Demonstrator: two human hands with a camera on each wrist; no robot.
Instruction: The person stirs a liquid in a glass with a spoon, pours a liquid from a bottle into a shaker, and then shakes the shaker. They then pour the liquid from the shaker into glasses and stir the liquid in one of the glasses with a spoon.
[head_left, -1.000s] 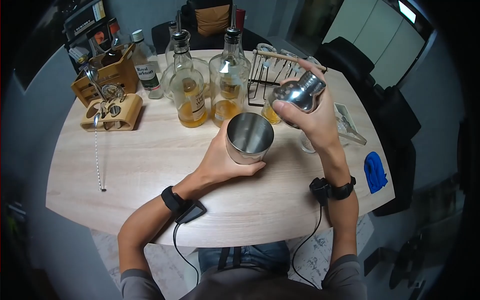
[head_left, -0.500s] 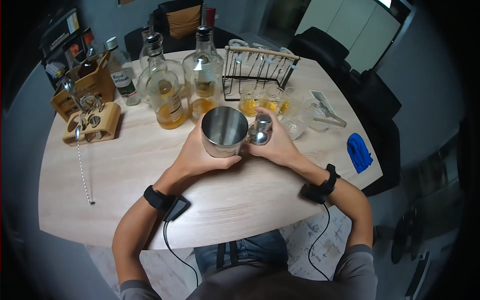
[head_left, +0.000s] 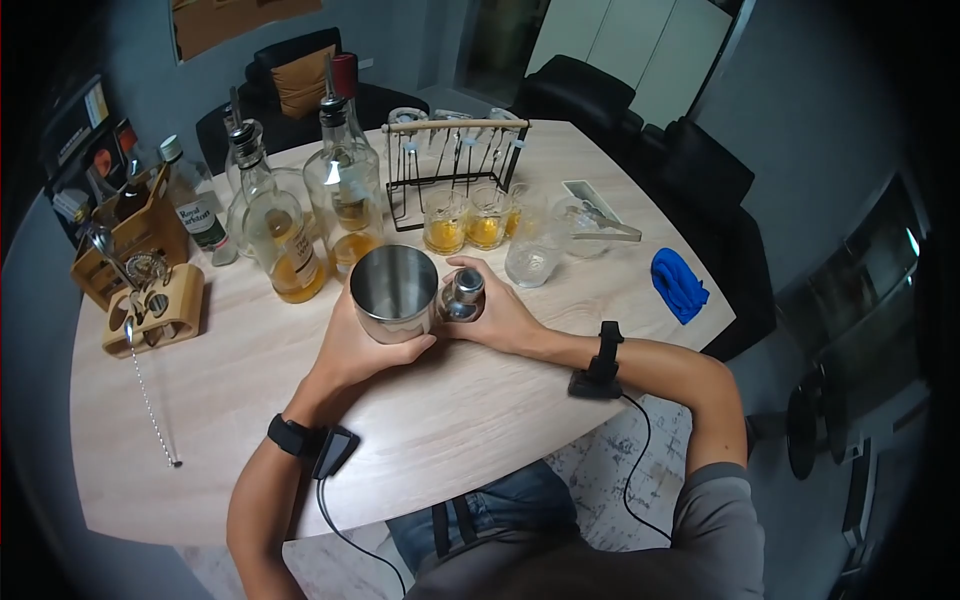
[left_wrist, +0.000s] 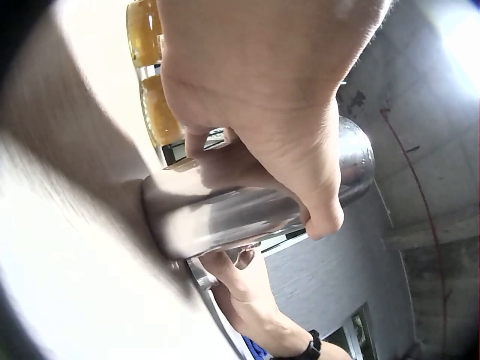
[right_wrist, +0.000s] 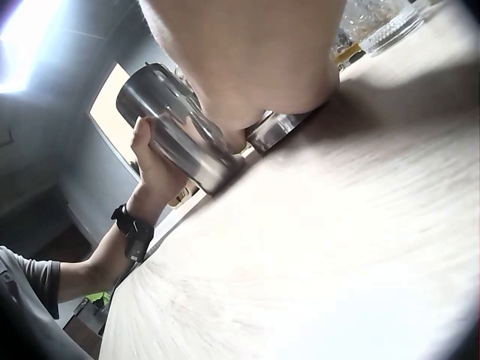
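Both held low at table (head_left: 470,410): cup (head_left: 397,320) wrapped by left hand (head_left: 350,345), lid (head_left: 464,292) grasped by right hand (head_left: 503,318) just beside. Should feel stiff and fairly light, slippery if wet; best gripped round the wall, below the rim. Could knock bottles (head_left: 284,245) close behind, or glasses (head_left: 486,230), probably fragile, beyond lid. Well apart, rightward: cloth (head_left: 679,287).

The cup (head_left: 393,292) is silver, the cloth (head_left: 680,286) bright blue, the cushion (head_left: 304,84) tan, and the tabletop (head_left: 450,420) pale wood-grained.
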